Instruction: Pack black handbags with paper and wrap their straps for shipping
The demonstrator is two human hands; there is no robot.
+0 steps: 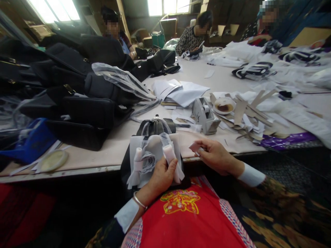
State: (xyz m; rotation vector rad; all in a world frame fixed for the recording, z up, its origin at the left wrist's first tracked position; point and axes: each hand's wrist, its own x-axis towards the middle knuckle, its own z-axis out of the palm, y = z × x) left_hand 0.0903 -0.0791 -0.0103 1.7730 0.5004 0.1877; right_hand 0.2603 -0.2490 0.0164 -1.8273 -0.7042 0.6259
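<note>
A black handbag [155, 129] stands at the near edge of the table [108, 144], its front wrapped in white paper and its 2 handles sleeved in pale foam and clear film. The left hand [161, 175] is closed around the wrapped handle [170, 156] on the right side of the bag. The right hand [214, 155], just right of the bag, pinches a small pale piece of tape or paper [194, 147]. The bag looks light and fairly stiff, the wrapping soft, crinkly and slippery; the handles seem the surest hold. A tape dispenser [204, 115] sits behind the bag, to its right. No writing is legible.
</note>
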